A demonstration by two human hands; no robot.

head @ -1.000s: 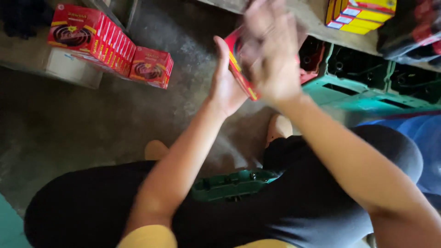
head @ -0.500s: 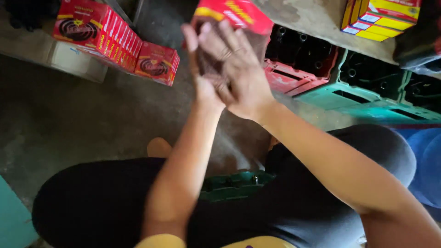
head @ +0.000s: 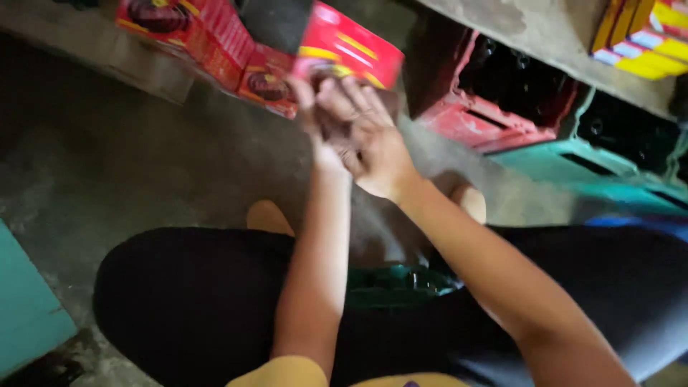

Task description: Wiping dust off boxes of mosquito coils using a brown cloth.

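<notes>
Both my hands hold one flat red box [head: 349, 49] with yellow stripes, raised in front of me and blurred by motion. My left hand [head: 314, 122] grips it from below on the left, and my right hand [head: 367, 137] lies over the left with fingers on the box's underside. Just left of the held box, a row of matching red boxes [head: 208, 43] stands on a low concrete ledge [head: 107, 61].
A red crate [head: 494, 107] and teal crates [head: 588, 165] with dark bottles stand at the right under a concrete shelf carrying yellow packs [head: 645, 39]. A green crate [head: 398, 283] sits between my knees. A teal board [head: 29, 308] is at the lower left.
My hands have carried the red box up and to the left, nearer the row of red boxes on the ledge. The view has tilted along with them.
</notes>
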